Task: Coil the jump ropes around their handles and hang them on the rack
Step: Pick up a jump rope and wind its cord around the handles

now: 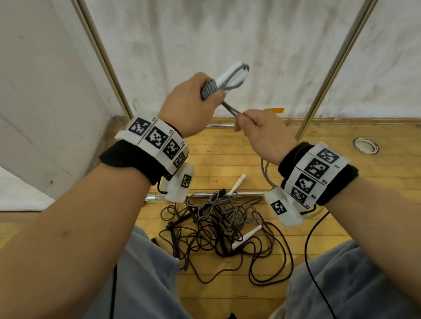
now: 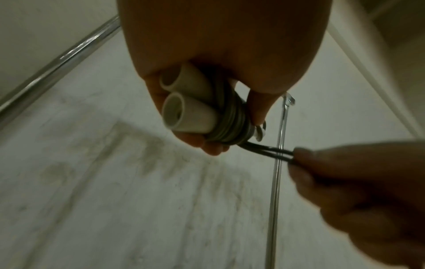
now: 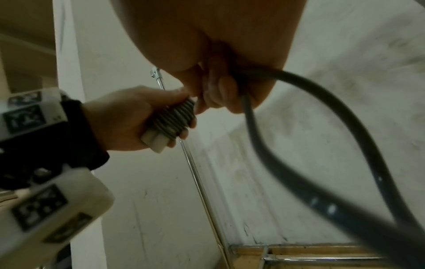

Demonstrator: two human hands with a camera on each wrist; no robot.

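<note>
Two white handles (image 1: 229,73) in left grip (image 1: 190,102); right grip (image 1: 259,130) pinches grey rope (image 1: 229,108).

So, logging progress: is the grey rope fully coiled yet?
Partly: turns of grey rope wrap the white handles in the left hand; the right hand holds slack.

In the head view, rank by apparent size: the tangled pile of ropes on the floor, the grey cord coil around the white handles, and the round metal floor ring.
1. Tangled pile of dark and grey ropes, by far the largest.
2. Round metal floor ring.
3. Grey cord coil around the white handles. It looks close to the ring, and sits nearer the camera, so their order is unsure.
</note>
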